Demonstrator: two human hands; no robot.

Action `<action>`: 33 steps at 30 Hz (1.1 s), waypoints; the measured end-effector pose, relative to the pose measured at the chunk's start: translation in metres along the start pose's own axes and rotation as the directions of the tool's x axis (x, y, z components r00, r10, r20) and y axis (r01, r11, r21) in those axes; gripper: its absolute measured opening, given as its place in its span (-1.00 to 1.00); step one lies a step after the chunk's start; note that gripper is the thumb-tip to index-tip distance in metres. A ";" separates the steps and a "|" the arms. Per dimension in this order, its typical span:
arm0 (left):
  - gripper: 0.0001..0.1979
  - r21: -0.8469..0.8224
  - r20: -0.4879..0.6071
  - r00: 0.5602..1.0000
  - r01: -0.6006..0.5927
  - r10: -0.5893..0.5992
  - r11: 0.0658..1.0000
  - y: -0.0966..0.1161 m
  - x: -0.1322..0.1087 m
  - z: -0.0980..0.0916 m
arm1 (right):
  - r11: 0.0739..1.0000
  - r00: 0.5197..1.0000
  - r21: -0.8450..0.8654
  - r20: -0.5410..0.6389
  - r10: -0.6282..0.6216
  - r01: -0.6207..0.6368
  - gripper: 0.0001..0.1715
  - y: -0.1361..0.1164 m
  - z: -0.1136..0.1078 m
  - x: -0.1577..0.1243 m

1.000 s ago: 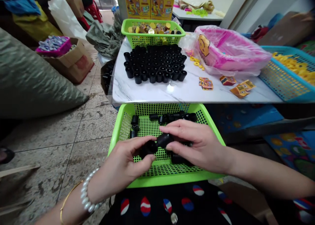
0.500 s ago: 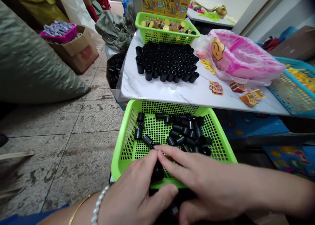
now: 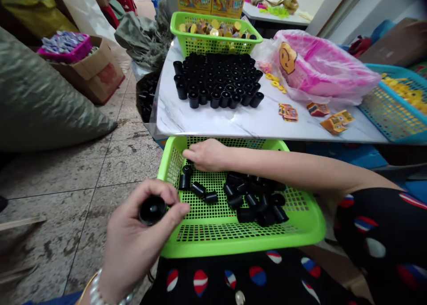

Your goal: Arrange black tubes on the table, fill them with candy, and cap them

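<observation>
Now black plastic cup (image 3: 152,209) pinched among left hand's fingers (image 3: 159,191).

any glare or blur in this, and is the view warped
Head view: wide-angle warping bends the table edge and enlarges the left hand; faint glare sits on the marble top; the black tubes look fairly sharp but dark, with little surface detail.

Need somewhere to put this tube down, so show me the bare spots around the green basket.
For the tube in your left hand: bare mesh runs along the basket's front rim, in front of the loose tubes. A marble strip lies between the table's front edge and the upright tubes. Those rows are crowded, as is the tube cluster in the basket's right half.
</observation>
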State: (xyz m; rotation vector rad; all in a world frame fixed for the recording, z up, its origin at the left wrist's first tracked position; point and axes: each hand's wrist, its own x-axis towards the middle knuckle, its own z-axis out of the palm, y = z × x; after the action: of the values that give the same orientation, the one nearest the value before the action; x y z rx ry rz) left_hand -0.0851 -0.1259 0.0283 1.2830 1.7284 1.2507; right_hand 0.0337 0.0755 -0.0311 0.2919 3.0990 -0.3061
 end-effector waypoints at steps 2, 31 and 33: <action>-0.84 0.014 -0.066 0.996 0.063 -0.062 0.998 -0.002 0.002 0.000 | 0.945 0.973 0.311 -0.165 0.162 -0.105 -0.75 -0.011 -0.014 -0.016; -0.71 0.191 0.076 0.982 -0.183 0.172 0.964 -0.016 0.020 0.008 | 0.784 0.852 0.617 -0.442 0.279 0.063 -0.80 -0.053 -0.061 -0.070; -0.70 0.196 0.077 0.977 -0.208 0.197 0.958 -0.015 0.020 0.008 | 0.814 0.828 0.570 -0.505 0.244 0.107 -0.78 -0.058 -0.059 -0.069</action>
State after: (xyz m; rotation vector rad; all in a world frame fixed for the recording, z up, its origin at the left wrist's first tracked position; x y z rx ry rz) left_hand -0.0894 -0.1054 0.0128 1.6350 1.7539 1.1583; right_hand 0.0912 0.0182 0.0399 0.6039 3.4306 -1.4267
